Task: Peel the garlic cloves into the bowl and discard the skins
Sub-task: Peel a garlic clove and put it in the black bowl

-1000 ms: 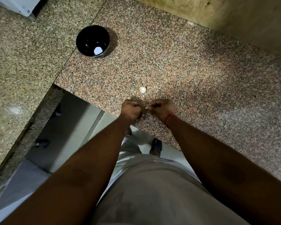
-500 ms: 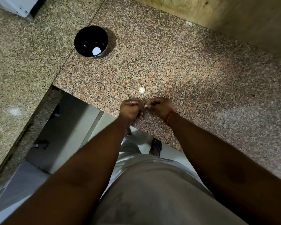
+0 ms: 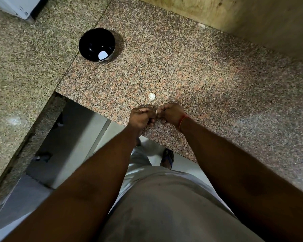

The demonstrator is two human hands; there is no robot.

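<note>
At frame centre, the left hand (image 3: 141,117) and right hand (image 3: 171,114) pinch a small pale garlic clove (image 3: 157,111) together; the round black bowl (image 3: 97,44) sits upper left.

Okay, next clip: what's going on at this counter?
A person stands at a granite counter, both hands brought together near its front edge. The left hand and the right hand pinch a small pale piece, apparently a garlic clove, between them, most of it hidden by the fingers. Another small pale garlic piece lies on the counter just beyond the hands. Farther off to the left, a black bowl holds one white piece.
</note>
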